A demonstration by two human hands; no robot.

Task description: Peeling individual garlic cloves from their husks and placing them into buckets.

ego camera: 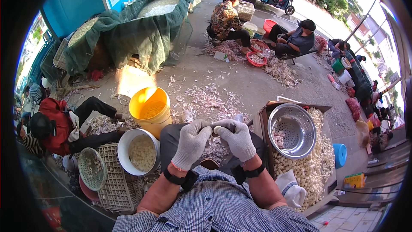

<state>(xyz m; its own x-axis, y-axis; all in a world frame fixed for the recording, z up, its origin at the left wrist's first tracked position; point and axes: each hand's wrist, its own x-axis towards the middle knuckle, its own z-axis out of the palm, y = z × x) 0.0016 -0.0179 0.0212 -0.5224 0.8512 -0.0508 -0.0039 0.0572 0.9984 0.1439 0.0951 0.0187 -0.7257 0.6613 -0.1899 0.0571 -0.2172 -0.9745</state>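
Both my hands wear pale knitted gloves and meet above my lap. A whitish garlic clove (pixel 217 129) sits between their fingertips. My left hand (pixel 193 143) pinches it from one side, and my right hand (pixel 237 140) closes on it from the other. A small dark thing shows among the right fingers; its kind is unclear. To my right, a metal colander (pixel 304 146) holds a few pinkish cloves and rests on a heap of garlic cloves (pixel 310 170) in a shallow box. At my left stand a white bucket (pixel 124 148) of pale peeled cloves and a yellow bucket (pixel 149 124).
Garlic skins (pixel 212 100) litter the ground ahead. A plastic crate (pixel 117 183) with a mesh basket (pixel 91 154) stands at left, beside a person in red (pixel 56 125). Net-draped bins (pixel 138 42) stand beyond. Other people sit near red baskets (pixel 257 61). A white cloth (pixel 291 188) lies on the heap.
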